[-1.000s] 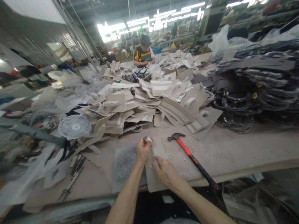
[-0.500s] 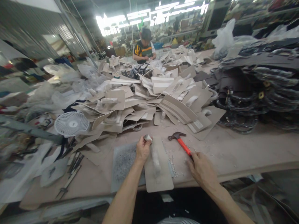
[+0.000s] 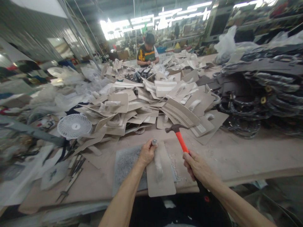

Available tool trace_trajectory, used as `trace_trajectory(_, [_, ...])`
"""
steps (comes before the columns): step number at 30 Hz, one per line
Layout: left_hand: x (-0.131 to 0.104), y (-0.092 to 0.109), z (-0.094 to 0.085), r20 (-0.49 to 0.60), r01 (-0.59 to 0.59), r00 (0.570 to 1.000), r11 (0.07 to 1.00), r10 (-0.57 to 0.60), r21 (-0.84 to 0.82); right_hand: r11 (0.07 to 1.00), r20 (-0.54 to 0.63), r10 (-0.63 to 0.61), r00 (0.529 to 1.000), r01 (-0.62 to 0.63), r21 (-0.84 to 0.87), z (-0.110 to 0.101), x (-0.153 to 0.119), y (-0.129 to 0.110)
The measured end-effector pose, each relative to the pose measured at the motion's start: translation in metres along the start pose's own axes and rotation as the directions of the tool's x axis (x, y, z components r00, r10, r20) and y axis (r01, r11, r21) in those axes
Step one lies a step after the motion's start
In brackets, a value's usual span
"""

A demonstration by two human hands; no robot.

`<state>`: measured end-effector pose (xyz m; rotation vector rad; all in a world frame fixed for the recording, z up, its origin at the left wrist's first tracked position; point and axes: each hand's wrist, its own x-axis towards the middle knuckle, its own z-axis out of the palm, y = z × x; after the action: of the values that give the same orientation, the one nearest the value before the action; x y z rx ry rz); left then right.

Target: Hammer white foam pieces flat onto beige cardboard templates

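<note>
My left hand (image 3: pixel 147 153) is closed around a short, grey, round-topped metal piece (image 3: pixel 154 142), held at the far end of a beige bag panel (image 3: pixel 163 186). A plastic-wrapped handle (image 3: pixel 158 164) runs along that panel. Under the panel's left side lies a grey, speckled board (image 3: pixel 125 165). My right hand (image 3: pixel 195 165) grips a claw hammer (image 3: pixel 181 142) with a red shaft and black grip. The hammer's head is raised to the right of the metal piece, apart from it. Small light bits (image 3: pixel 176 173) are scattered beside the panel.
A large heap of beige panels (image 3: pixel 132 107) covers the table beyond my hands. Dark wrapped bag parts (image 3: pixel 251 94) are stacked at the right. A white fan (image 3: pixel 74 126) and metal tools (image 3: pixel 69 186) are at the left. Another person (image 3: pixel 147 55) works across the table.
The right hand has brought the hammer up and left, closer to the left hand. The metal piece in the left hand now stands more upright. The panel has hardly moved.
</note>
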<state>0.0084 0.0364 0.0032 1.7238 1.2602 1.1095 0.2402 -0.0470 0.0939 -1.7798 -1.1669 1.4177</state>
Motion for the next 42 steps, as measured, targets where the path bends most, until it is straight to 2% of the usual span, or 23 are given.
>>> trace_trajectory(1, [-0.001,0.0,0.0,-0.002,-0.006,1.0,1.0,0.006,0.008,0.978,-0.069,-0.164,0.984,0.153,-0.141,0.002,-0.002,-0.006])
trace_trajectory(2, [-0.001,0.0,0.001,-0.007,-0.011,1.0,1.0,0.011,0.012,0.914,-0.105,-0.316,0.943,0.273,-0.299,0.004,-0.004,-0.011])
trace_trajectory(4, [-0.002,-0.001,0.001,-0.02,-0.017,1.0,1.0,0.017,0.007,0.725,-0.065,-0.51,0.857,0.388,-0.569,0.003,-0.005,-0.019])
trace_trajectory(6, [-0.002,-0.001,0.002,-0.027,-0.007,1.0,1.0,0.007,-0.003,0.551,0.063,-0.547,0.835,0.416,-0.723,-0.002,-0.005,-0.028])
trace_trajectory(8, [-0.002,-0.002,0.002,-0.026,0.006,1.0,1.0,-0.006,-0.004,0.436,0.167,-0.55,0.818,0.452,-0.778,-0.011,-0.008,-0.044])
trace_trajectory(10, [-0.002,-0.003,0.002,-0.024,0.006,1.0,1.0,-0.006,0.0,0.408,0.133,-0.637,0.76,0.478,-0.778,-0.019,-0.014,-0.067])
trace_trajectory(12, [-0.002,-0.003,0.002,-0.022,-0.001,1.0,1.0,0.001,0.007,0.451,-0.025,-0.759,0.65,0.498,-0.741,-0.023,-0.023,-0.087])
trace_trajectory(14, [-0.002,-0.003,0.002,-0.023,0.002,1.0,1.0,-0.002,0.008,0.509,-0.201,-0.817,0.541,0.513,-0.691,-0.02,-0.027,-0.096])
trace_trajectory(15, [-0.002,-0.004,0.002,-0.023,0.005,1.0,1.0,-0.005,0.005,0.522,-0.232,-0.819,0.524,0.514,-0.681,-0.017,-0.027,-0.093])
trace_trajectory(16, [-0.002,-0.004,0.002,-0.022,0.011,1.0,1.0,-0.011,0.002,0.518,-0.201,-0.807,0.555,0.502,-0.692,-0.012,-0.026,-0.086])
trace_trajectory(17, [-0.002,-0.005,0.002,-0.021,0.018,1.0,1.0,-0.018,-0.003,0.502,-0.122,-0.77,0.626,0.476,-0.723,-0.008,-0.023,-0.075])
trace_trajectory(19, [-0.002,-0.006,0.003,-0.022,0.029,0.999,1.0,-0.029,-0.01,0.434,0.088,-0.6,0.795,0.415,-0.8,0.0,-0.015,-0.05])
trace_trajectory(21, [-0.002,-0.006,0.003,-0.022,0.027,0.999,0.999,-0.028,-0.019,0.39,0.188,-0.42,0.888,0.363,-0.846,0.001,-0.009,-0.028])
trace_trajectory(27, [-0.001,-0.006,0.003,-0.014,0.017,1.0,0.998,-0.018,-0.068,0.517,0.097,-0.244,0.965,0.214,-0.829,-0.019,0.008,0.013])
trace_trajectory(29, [0.0,-0.006,0.003,-0.016,0.021,1.0,0.996,-0.022,-0.086,0.508,0.051,-0.183,0.982,0.139,-0.85,-0.024,0.016,0.028])
trace_trajectory(31, [0.0,-0.006,0.003,-0.033,0.029,0.999,0.995,-0.032,-0.099,0.439,0.014,-0.239,0.971,0.121,-0.89,-0.022,0.021,0.038])
trace_trajectory(33, [-0.001,-0.006,0.004,-0.051,0.041,0.998,0.992,-0.048,-0.12,0.334,0.069,-0.433,0.899,0.231,-0.914,-0.011,0.022,0.038])
trace_trajectory(35, [-0.002,-0.007,0.006,-0.065,0.048,0.996,0.987,-0.058,-0.154,0.178,0.279,-0.598,0.751,0.464,-0.868,0.009,0.016,0.027])
trace_trajectory(37, [-0.001,-0.008,0.008,-0.075,0.058,0.994,0.978,-0.074,-0.199,0.018,0.525,-0.612,0.591,0.675,-0.738,0.033,0.009,0.012])
trace_trajectory(38, [0.0,-0.009,0.01,-0.082,0.075,0.992,0.971,-0.096,-0.229,-0.041,0.617,-0.579,0.532,0.737,-0.674,0.045,0.006,0.004])
trace_trajectory(39, [0.002,-0.009,0.01,-0.094,0.105,0.986,0.958,-0.135,-0.267,-0.083,0.677,-0.543,0.497,0.771,-0.632,0.056,0.004,-0.002])
trace_trajectory(40, [0.004,-0.007,0.01,-0.117,0.141,0.976,0.939,-0.185,-0.313,-0.11,0.704,-0.519,0.484,0.779,-0.617,0.066,0.002,-0.007])
trace_trajectory(42, [0.01,0.002,0.003,-0.212,0.176,0.933,0.885,-0.289,-0.431,-0.127,0.686,-0.525,0.503,0.751,-0.648,0.081,0.001,-0.012])
